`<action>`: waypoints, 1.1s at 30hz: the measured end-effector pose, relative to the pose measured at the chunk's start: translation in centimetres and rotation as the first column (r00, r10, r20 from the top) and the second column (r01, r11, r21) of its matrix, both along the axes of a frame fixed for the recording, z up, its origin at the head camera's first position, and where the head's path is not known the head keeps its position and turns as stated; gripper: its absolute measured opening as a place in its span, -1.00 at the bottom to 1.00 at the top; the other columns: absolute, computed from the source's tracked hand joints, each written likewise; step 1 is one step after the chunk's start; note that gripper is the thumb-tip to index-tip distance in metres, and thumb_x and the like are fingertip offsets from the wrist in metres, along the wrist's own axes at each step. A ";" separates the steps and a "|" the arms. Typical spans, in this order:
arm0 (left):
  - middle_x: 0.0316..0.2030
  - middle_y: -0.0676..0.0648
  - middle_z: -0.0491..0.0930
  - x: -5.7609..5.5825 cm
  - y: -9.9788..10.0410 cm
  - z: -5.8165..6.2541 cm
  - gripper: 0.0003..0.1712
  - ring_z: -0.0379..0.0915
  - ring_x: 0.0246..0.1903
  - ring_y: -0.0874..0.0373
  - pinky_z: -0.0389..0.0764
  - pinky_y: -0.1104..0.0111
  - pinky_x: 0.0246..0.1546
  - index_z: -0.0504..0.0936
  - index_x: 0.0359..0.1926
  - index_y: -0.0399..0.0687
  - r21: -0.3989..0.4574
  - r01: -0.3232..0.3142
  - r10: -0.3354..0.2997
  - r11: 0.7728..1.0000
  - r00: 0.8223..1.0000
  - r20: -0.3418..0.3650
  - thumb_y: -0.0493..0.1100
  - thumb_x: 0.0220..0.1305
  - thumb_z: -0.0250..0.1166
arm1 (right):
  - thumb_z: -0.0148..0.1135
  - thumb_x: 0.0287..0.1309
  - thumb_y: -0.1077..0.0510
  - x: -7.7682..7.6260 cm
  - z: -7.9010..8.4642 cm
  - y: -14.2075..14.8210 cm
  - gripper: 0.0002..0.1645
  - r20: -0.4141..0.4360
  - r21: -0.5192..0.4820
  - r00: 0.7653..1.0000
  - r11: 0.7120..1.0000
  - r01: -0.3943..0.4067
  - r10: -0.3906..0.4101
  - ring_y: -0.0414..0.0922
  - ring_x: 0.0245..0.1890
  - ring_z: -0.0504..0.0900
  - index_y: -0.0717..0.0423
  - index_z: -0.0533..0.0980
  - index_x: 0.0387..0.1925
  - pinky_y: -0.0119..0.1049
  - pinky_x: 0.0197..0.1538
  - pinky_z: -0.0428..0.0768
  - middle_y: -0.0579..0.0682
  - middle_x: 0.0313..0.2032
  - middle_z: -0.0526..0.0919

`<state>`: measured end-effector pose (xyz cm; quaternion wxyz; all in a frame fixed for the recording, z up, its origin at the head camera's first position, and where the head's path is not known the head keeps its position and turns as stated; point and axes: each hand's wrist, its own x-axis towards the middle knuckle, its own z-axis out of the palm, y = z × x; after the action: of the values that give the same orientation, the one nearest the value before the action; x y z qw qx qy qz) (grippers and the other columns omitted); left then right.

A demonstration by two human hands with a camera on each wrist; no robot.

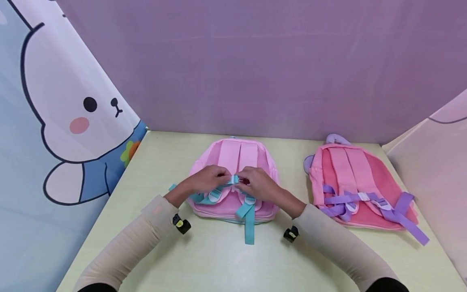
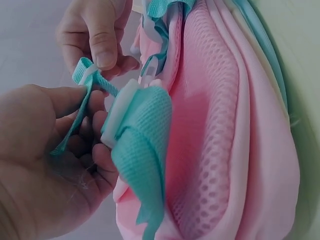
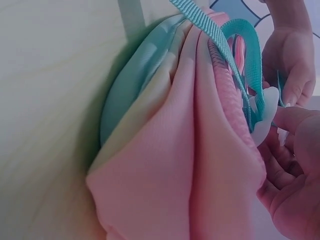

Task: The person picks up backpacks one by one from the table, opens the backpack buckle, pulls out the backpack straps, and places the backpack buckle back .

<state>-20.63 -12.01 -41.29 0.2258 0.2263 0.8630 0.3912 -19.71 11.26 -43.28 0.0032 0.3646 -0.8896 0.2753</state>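
A light pink backpack [image 1: 198, 170] lies on the table with its shoulder straps up. Both hands meet over its teal chest strap [image 2: 80, 117], which carries a small white buckle [image 1: 234, 179]. From the left, my left hand [image 1: 207, 179] pinches the strap between thumb and fingers. My right hand [image 1: 259, 184] pinches the buckle end from the other side; its fingers partly hide that end. Below the hands, white strap adjusters [image 2: 120, 112] sit on the shoulder straps. One teal webbing tail [image 1: 249, 227] hangs over the bag's lower edge onto the table.
To the right lies a second, darker pink backpack [image 1: 383, 170] with purple straps [image 1: 401, 219] and a purple top handle [image 1: 337, 139]. A purple backdrop [image 1: 255, 73] rises behind the table [image 1: 219, 259], and a cartoon-printed cloth [image 1: 65, 81] borders it on the left.
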 end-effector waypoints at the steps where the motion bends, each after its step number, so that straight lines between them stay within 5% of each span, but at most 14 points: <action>1: -0.30 -0.03 0.56 0.0 -0.1 0.0 -0.76 0.44 -0.28 0.12 0.47 0.34 -0.24 0.68 -0.08 -0.03 -0.007 -0.003 0.003 1.000 1.000 -0.001 -0.08 0.56 0.10 | 0.39 0.27 0.09 0.0 0.0 0.0 -0.71 0.002 -0.001 1.000 1.000 0.003 -0.003 -0.23 -0.33 0.53 0.11 0.69 -0.02 -0.47 -0.24 0.56 -0.03 -0.24 0.71; 33: -0.33 -0.04 0.50 0.0 -0.1 0.0 -0.79 0.41 -0.31 0.12 0.43 0.35 -0.27 0.64 -0.09 -0.08 0.015 0.016 -0.016 1.000 1.000 -0.006 -0.14 0.57 0.08 | 0.41 0.26 0.09 -0.2 0.3 0.0 -0.70 -0.003 0.000 1.000 1.000 -0.004 0.004 -0.24 -0.32 0.56 0.10 0.69 -0.02 -0.48 -0.24 0.57 -0.03 -0.22 0.73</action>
<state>-20.61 -12.06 -41.34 0.2247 0.2362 0.8588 0.3952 -19.92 11.25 -42.98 0.0039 0.3669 -0.8887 0.2748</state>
